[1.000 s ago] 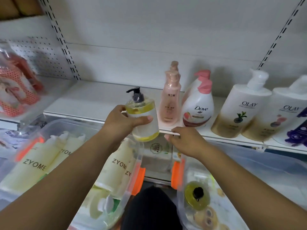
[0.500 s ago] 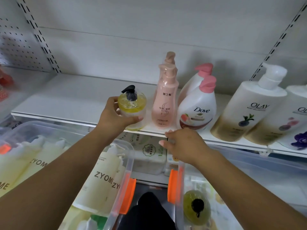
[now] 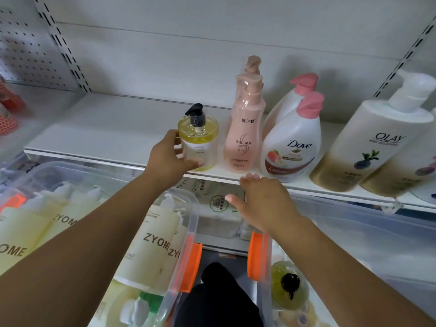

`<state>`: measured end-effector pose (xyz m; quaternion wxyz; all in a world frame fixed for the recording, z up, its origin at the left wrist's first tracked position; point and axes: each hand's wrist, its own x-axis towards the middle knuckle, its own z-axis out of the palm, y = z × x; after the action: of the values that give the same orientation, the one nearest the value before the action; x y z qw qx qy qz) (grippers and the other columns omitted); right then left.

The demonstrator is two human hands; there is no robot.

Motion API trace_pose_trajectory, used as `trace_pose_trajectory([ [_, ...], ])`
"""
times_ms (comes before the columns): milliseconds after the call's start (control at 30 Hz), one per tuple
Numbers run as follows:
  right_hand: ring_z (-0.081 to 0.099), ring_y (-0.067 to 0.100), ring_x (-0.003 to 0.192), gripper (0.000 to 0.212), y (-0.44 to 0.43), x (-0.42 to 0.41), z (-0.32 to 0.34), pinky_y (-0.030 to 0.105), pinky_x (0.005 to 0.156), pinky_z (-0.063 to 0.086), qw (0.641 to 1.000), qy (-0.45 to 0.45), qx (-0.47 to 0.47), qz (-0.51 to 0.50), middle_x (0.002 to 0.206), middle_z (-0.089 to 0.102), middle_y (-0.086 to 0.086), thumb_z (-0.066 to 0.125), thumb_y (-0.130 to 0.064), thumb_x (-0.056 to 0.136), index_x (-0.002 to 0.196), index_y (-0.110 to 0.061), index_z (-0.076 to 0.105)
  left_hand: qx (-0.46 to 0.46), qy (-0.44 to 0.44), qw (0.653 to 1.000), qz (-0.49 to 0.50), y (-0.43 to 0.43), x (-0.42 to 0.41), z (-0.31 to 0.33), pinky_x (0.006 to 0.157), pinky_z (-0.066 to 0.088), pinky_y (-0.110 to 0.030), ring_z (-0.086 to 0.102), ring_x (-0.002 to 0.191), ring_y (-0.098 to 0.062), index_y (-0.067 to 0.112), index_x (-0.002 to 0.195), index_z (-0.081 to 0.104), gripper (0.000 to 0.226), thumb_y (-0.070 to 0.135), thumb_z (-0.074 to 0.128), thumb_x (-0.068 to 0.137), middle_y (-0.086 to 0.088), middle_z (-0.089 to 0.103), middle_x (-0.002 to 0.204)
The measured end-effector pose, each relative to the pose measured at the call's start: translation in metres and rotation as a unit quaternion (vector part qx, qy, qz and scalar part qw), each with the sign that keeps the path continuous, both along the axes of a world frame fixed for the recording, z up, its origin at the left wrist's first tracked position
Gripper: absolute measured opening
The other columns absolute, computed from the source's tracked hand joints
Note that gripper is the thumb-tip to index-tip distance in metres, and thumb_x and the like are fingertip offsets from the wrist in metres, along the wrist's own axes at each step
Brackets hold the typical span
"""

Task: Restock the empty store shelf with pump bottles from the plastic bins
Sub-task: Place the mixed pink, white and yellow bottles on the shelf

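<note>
Head: two Dove bottles [image 3: 291,149], two bins [image 3: 188,232]

soft, even, fairly bright light falls from above and in front. the bottles throw faint grey shadows onto the back wall [image 3: 165,55], clearest up and right of the dove bottle [image 3: 290,149]. small highlights sit on the shoulder of the clear bottle [image 3: 200,147] and the rim of the bin [image 3: 193,220]. the wide lens leans the upright [image 3: 65,50] inward and bows the front edge of the shelf [image 3: 106,128]. the red packs [image 3: 9,109] at the left edge are blurred, and the bottom is soft.
</note>
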<state>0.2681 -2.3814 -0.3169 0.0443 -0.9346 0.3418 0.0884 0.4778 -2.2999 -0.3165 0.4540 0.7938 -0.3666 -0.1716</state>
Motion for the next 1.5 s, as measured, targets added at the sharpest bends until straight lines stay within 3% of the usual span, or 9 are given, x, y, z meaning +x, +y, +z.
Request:
trace_pose_trajectory([
  [233,0.047,0.024,0.137,0.059,-0.001,-0.003,0.002,0.037,0.107,0.041,1.000,0.004,-0.009,0.018,0.152,0.048,0.007,0.029,-0.053,0.107,0.148,-0.014,0.044,-0.005,-0.003,1.000,-0.023,-0.028,0.011,-0.004,0.086,0.041,-0.025,0.055,0.118,-0.018,0.013,0.136,0.044,0.069,0.017,0.082,0.079,-0.002,0.056,0.134],
  [567,0.062,0.023,0.113,0.072,-0.008,0.000,0.002,0.037,0.096,0.049,0.999,-0.017,-0.032,0.008,0.130,0.066,0.004,0.023,-0.070,0.099,0.128,-0.019,0.064,0.016,-0.013,0.999,-0.044,-0.062,0.033,-0.012,0.100,0.047,-0.038,0.053,0.121,-0.022,0.011,0.138,0.038,0.070,0.016,0.079,0.082,-0.002,0.054,0.130],
  [767,0.061,0.022,0.117,0.081,-0.007,0.002,-0.002,0.035,0.094,0.047,0.998,0.011,-0.053,0.011,0.138,0.062,0.003,0.017,-0.075,0.096,0.137,-0.018,0.059,0.051,-0.015,0.996,-0.070,-0.072,0.043,-0.007,0.092,0.041,-0.030,0.052,0.120,-0.021,0.010,0.141,0.033,0.069,0.017,0.074,0.086,0.000,0.052,0.129],
  [933,0.062,0.020,0.118,0.079,-0.010,0.000,-0.002,0.035,0.097,0.049,0.998,-0.010,-0.056,0.016,0.138,0.062,0.001,0.018,-0.074,0.097,0.139,-0.020,0.058,0.084,-0.009,0.993,-0.085,-0.074,0.050,-0.002,0.102,0.041,-0.035,0.049,0.126,-0.020,0.014,0.146,0.029,0.073,0.019,0.073,0.088,-0.003,0.051,0.138],
  [1133,0.037,0.013,0.147,0.070,-0.007,-0.011,-0.006,0.033,0.118,0.031,0.997,-0.068,0.025,0.001,0.161,0.038,0.000,0.030,-0.066,0.101,0.153,-0.022,0.043,0.061,0.037,0.997,0.035,-0.056,0.009,0.000,0.105,0.040,-0.035,0.045,0.134,-0.024,0.007,0.152,0.025,0.081,0.028,0.072,0.089,-0.009,0.042,0.150],
  [1200,0.035,0.008,0.148,0.063,-0.010,-0.017,-0.009,0.031,0.122,0.028,0.984,-0.143,0.101,-0.037,0.160,0.040,-0.004,0.044,-0.062,0.099,0.151,-0.026,0.048,0.039,0.046,0.995,0.081,-0.041,-0.014,0.005,0.106,0.042,-0.038,0.049,0.130,-0.024,0.007,0.149,0.032,0.075,0.033,0.070,0.090,-0.010,0.046,0.146],
  [1300,0.057,0.009,0.130,0.047,-0.014,-0.032,-0.005,0.030,0.114,0.042,0.918,-0.301,0.230,-0.120,0.141,0.062,-0.004,0.063,-0.048,0.096,0.136,-0.024,0.065,0.016,0.055,0.992,0.115,-0.015,-0.060,0.020,0.098,0.047,-0.038,0.055,0.118,-0.019,0.010,0.139,0.044,0.061,0.040,0.066,0.091,-0.003,0.053,0.134],
  [1400,0.069,0.000,0.101,0.025,-0.008,-0.064,0.002,0.022,0.097,0.051,0.853,-0.429,0.251,-0.160,0.110,0.076,-0.010,0.070,-0.035,0.095,0.115,-0.022,0.077,0.029,0.080,0.991,0.101,0.013,-0.114,0.035,0.088,0.041,-0.028,0.055,0.106,-0.014,0.013,0.134,0.049,0.053,0.044,0.059,0.094,0.003,0.056,0.125],
  [1500,0.071,0.003,0.092,0.015,0.002,-0.112,0.001,0.025,0.089,0.054,0.825,-0.456,0.273,-0.189,0.090,0.078,-0.010,0.069,-0.035,0.095,0.094,-0.023,0.079,0.086,0.115,0.989,0.046,0.031,-0.161,0.036,0.086,0.039,-0.029,0.057,0.104,-0.015,0.013,0.137,0.047,0.058,0.052,0.054,0.094,0.002,0.058,0.122],
])
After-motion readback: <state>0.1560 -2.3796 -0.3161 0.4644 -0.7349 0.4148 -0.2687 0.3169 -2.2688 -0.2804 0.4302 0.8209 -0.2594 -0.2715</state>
